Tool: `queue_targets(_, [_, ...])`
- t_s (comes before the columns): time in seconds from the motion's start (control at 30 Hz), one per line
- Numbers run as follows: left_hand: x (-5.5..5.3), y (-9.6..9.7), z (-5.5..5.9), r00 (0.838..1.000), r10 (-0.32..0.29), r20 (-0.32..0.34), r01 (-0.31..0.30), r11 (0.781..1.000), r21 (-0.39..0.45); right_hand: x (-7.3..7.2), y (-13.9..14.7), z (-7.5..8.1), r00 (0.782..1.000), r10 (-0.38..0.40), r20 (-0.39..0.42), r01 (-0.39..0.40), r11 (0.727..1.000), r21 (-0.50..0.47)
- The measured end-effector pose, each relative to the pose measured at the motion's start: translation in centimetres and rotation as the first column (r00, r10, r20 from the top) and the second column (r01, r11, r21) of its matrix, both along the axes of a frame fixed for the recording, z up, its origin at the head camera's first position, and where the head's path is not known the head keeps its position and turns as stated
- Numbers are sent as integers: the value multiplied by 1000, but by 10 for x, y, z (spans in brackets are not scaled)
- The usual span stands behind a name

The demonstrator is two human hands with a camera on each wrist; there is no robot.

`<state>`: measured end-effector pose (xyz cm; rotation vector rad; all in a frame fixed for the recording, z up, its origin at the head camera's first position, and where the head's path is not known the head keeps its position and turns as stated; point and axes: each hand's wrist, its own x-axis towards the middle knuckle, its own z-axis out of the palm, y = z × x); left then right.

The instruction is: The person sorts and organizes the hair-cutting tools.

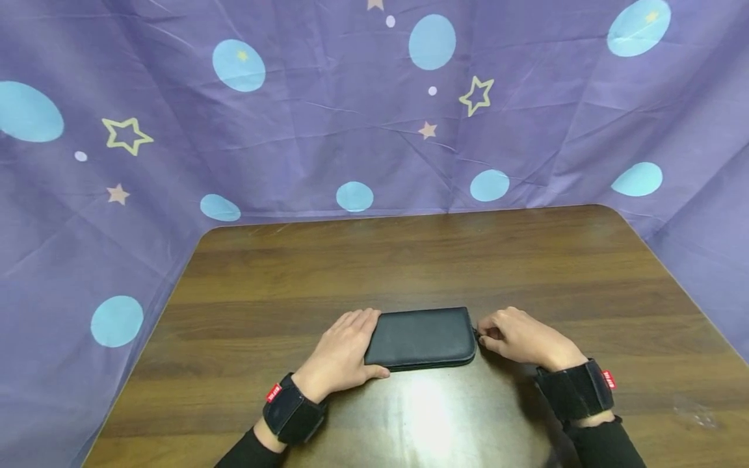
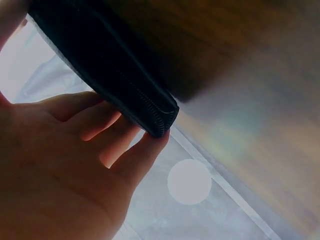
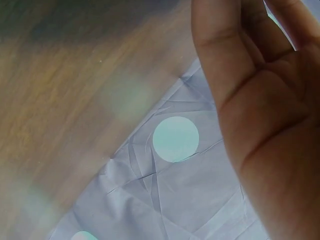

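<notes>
A black zip-around wallet (image 1: 422, 338) lies flat on the wooden table in the head view. My left hand (image 1: 342, 354) grips its left end, the thumb along the near edge and the fingers by the far corner. From the left wrist view, the stitched end of the wallet (image 2: 135, 85) shows between thumb and fingers. At the wallet's right end my right hand (image 1: 517, 337) pinches a small dark zipper pull (image 1: 476, 333), mostly hidden by the fingertips. In the right wrist view the right hand (image 3: 270, 110) has curled fingers, and the pull is out of sight.
The brown wooden table (image 1: 351, 266) has rounded far corners. A purple cloth (image 1: 328, 130) with blue dots and stars hangs behind it and along both sides. A small clear scrap (image 1: 696, 413) lies on the table's right part.
</notes>
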<state>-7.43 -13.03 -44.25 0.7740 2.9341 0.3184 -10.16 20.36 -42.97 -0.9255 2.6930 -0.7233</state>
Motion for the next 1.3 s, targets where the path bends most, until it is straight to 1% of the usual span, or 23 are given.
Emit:
queue_targets(0.2, [-1, 2, -2, 1000, -6, 4, 6, 1000, 11, -1, 0, 2, 1000, 1, 25, -1, 1000, 20])
queue_targets(0.33, [-2, 5, -2, 1000, 2, 4, -2, 1000, 17, -2, 0, 4, 999, -27, 30, 25, 999, 42])
queue_targets(0.47, [-5, 8, -2, 1000, 5, 18, -5, 1000, 22, -2, 1, 4, 998, -51, 25, 49, 997, 64])
queue_targets(0.6, [-8, 8, 1, 1000, 3, 20, -3, 1000, 20, 0, 1, 3, 999, -42, 28, 40, 997, 60])
queue_targets(0.7, [-12, 6, 3, 1000, 11, 16, -12, 1000, 14, -1, -2, 4, 1000, -24, 6, 24, 998, 51])
queue_targets(0.83, [-16, 4, 6, 1000, 21, 24, -21, 1000, 19, -3, -5, 8, 1000, -25, -17, 26, 998, 59])
queue_targets(1.0, [-16, 3, 7, 999, 24, 28, -25, 999, 29, -4, -10, 13, 999, -39, -10, 40, 995, 92])
queue_targets(1.13, [-15, 2, 6, 998, 44, 35, -45, 998, 36, -4, -13, 13, 999, -34, 5, 34, 994, 101])
queue_targets(1.3, [-17, 2, 4, 997, 60, 44, -62, 997, 51, -4, -15, 15, 999, -38, 16, 36, 994, 108])
